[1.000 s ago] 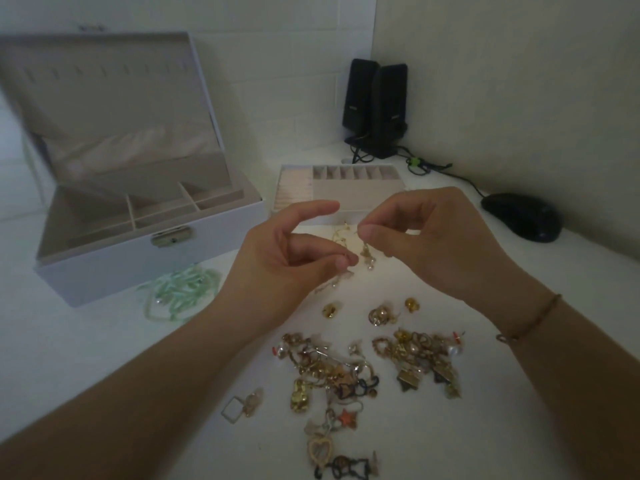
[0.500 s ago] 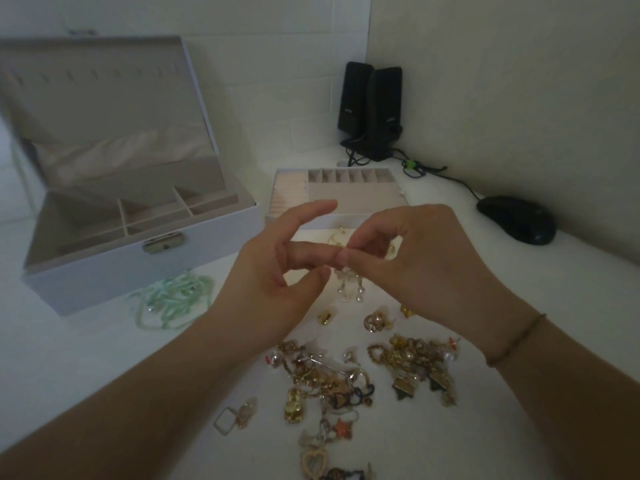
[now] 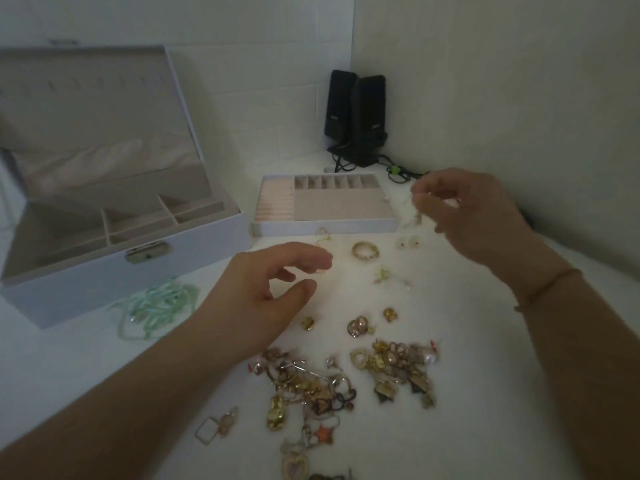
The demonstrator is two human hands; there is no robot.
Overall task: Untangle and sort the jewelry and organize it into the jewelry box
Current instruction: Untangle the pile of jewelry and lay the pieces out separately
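The small pale piece pinched in my right hand is motion-blurred, unidentifiable; bottom edge crops the heart-shaped gold pendant.

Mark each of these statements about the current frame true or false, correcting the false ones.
1. The jewelry box lid is closed. False: it stands open.
2. The right hand pinches a small pale piece beside the removable tray. True.
3. The left hand grips the green bead strand. False: it hovers with curled fingers, holding nothing visible; the strand lies by the box.
4. A gold ring lies on the table in front of the tray. True.
5. The tangled jewelry pile sits inside the box. False: it is on the table.
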